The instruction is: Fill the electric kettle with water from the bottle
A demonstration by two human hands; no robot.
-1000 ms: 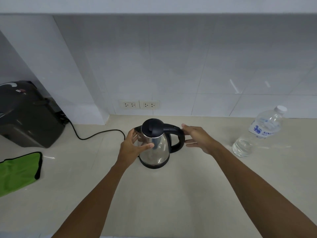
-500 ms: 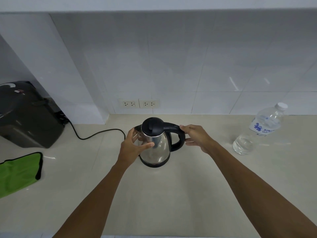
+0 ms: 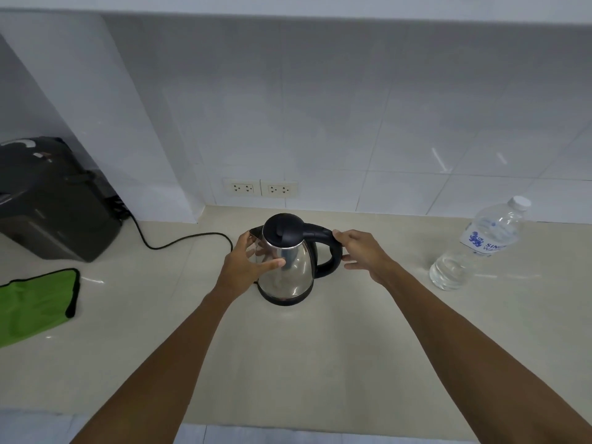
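Kettle mid-counter, sockets behind. Bottle well right. Cloth far left, before what may be an appliance.

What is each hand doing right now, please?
Left hand: open, fingers spread against the kettle body.
Right hand: open, fingertips touching the kettle's handle, not yet closed around it.

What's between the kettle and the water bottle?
In the head view, the right hand at the kettle handle, then bare counter up to the water bottle.
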